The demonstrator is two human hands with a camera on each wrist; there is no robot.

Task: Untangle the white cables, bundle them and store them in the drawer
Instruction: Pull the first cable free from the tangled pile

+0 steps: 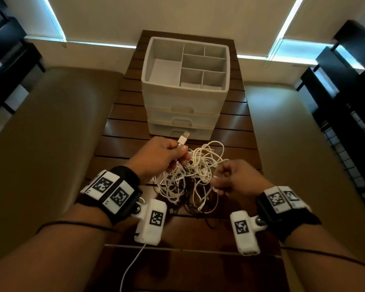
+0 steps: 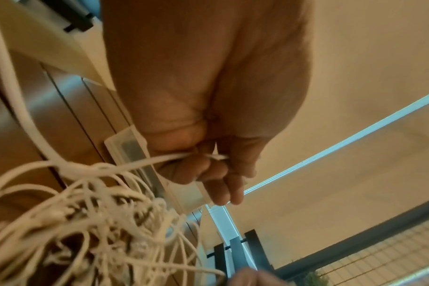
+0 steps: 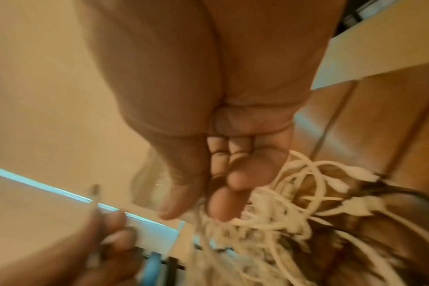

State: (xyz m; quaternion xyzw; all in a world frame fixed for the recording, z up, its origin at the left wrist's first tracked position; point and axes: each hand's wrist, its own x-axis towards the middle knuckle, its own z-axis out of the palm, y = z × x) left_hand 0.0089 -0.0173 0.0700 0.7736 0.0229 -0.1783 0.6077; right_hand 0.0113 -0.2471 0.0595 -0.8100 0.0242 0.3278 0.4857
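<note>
A tangle of white cables (image 1: 198, 171) lies on the dark slatted table (image 1: 118, 131), partly lifted between my hands. My left hand (image 1: 182, 152) grips one cable just behind its white USB plug (image 1: 183, 139), which points up toward the drawer unit. The left wrist view shows that cable (image 2: 159, 159) running into the curled fingers of my left hand (image 2: 216, 160). My right hand (image 1: 216, 180) is curled at the tangle's right side and pinches strands. In the blurred right wrist view the fingers of my right hand (image 3: 208, 203) curl over the white cables (image 3: 282, 212).
A white three-drawer unit (image 1: 183, 104) stands behind the tangle, all drawers shut, with an open divided tray (image 1: 152, 53) on top. Black cables (image 1: 183, 199) lie under the white ones. Tan cushions flank the table on both sides.
</note>
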